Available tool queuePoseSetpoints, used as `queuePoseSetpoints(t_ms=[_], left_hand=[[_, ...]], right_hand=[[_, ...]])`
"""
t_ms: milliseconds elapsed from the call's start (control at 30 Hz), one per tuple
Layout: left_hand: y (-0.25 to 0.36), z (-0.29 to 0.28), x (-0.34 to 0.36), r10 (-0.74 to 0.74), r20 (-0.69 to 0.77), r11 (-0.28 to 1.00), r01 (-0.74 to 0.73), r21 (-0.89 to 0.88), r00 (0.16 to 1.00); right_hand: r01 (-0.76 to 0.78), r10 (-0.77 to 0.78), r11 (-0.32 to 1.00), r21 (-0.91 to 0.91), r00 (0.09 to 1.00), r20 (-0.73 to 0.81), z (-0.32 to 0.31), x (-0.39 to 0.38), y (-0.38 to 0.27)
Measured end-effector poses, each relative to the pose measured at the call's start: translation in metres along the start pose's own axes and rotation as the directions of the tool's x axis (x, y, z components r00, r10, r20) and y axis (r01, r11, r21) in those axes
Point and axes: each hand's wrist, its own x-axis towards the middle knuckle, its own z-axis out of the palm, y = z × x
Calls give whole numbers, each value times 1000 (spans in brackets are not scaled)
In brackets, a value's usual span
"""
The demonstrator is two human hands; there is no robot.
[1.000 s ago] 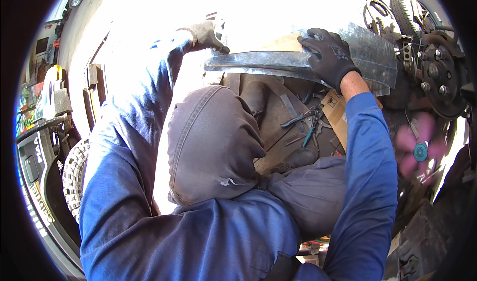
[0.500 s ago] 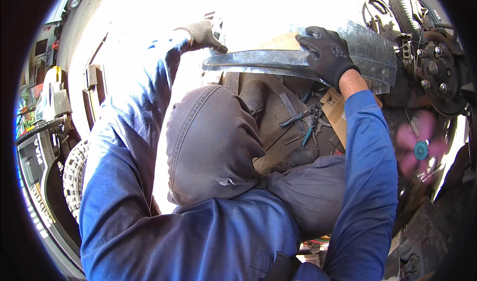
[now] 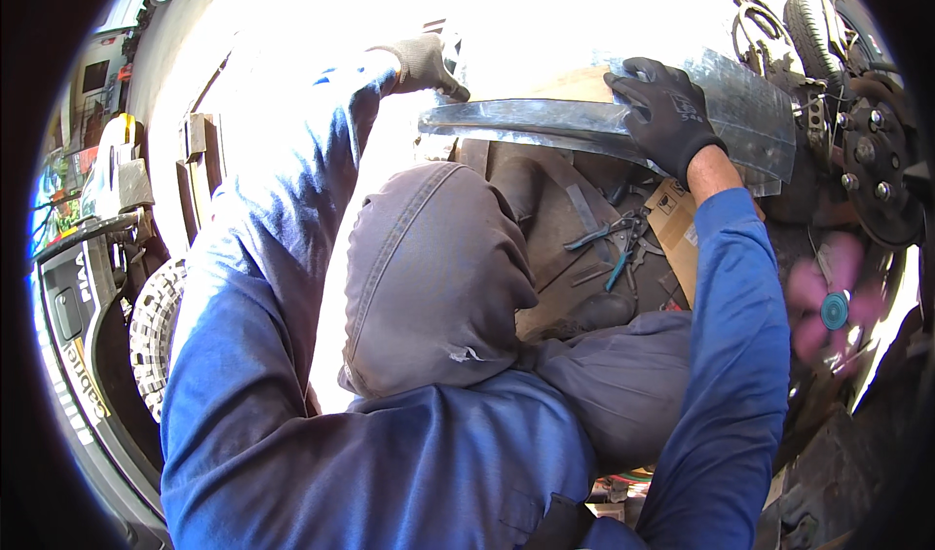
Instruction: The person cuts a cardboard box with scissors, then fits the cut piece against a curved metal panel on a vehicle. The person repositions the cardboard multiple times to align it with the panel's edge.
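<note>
A: Left to right. What is shown at the left hand (image 3: 424,63)?
B: Dark glove, palm held beyond the far edge of the sheet-metal piece (image 3: 531,114), fingertips bent down at that edge, just in from its left end. Pinched or merely touched can't be told; state of that grip isn't readable.
A: Long axis of the piece?
B: Crosswise to the body, left to right, tilted slightly so the right end is set nearer. A bent lip is shown along the left stretch. A tan panel (image 3: 560,86) is seen along its far edge, between the hands. Teal-handled pliers (image 3: 617,273) are left lying on the near side, well apart from the metal.
A: Right hand (image 3: 672,112)?
B: Laid over the piece from above, fingers spread toward the tan panel. Underside is hidden, so clamped or only rested can't be told.
A: Which is nearer?
B: Right: metal is covered directly by it, with a narrow stretch run out leftward and wider sheet rightward, toward the wheel hub (image 3: 865,151). From the left grip, most of the piece is placed rightward and bodyward.
</note>
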Motion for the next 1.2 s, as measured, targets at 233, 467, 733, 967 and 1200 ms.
queuePoseSetpoints(t_ms=[233,467,733,967,1200], left_hand=[[0,1,-1,10,-13,999,-10,34,1000],[-1,1,6,-54,12,994,52,98,998],[-3,3,5,-7,-26,999,8,42,1000],[0,1,4,-55,-28,994,57,93,998],[-5,3,10,-29,0,998,29,59,1000]], right_hand=[[4,-4,1000,4,1000,-15,3,-1,1],[11,-11,1000,-15,1000,-27,5,1,2],[25,-26,1000,-8,998,-51,5,0,3],[-5,4,1000,6,1000,16,4,3,4],[10,-10,1000,6,1000,-24,6,2,4]])
